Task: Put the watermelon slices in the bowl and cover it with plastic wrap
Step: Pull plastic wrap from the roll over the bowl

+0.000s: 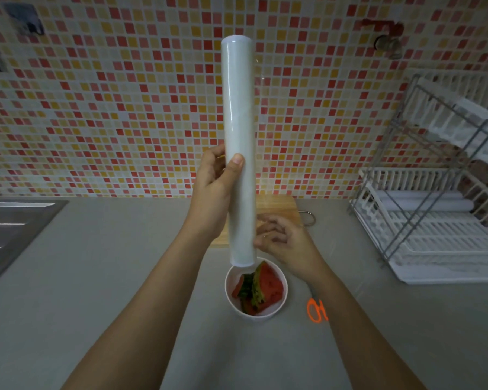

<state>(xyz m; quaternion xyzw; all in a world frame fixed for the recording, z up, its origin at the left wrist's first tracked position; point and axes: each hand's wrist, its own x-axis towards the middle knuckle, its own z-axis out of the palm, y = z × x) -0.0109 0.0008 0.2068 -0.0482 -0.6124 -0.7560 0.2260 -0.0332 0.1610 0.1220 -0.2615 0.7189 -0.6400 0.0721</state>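
A long white roll of plastic wrap (239, 130) stands upright in the air, gripped around its lower half by my left hand (213, 190). At the roll's lower right edge, my right hand (282, 239) pinches with fingertips; a clear film edge seems to stand off the roll's right side. Directly below the roll, a white bowl (278, 311) sits on the grey counter with several watermelon slices (261, 288) in it, red flesh and green rind showing.
A wooden cutting board (279, 206) lies behind the hands by the tiled wall. Orange-handled scissors (316, 309) lie right of the bowl. A white dish rack (434, 209) stands at the right. A steel sink (9, 223) is at the left.
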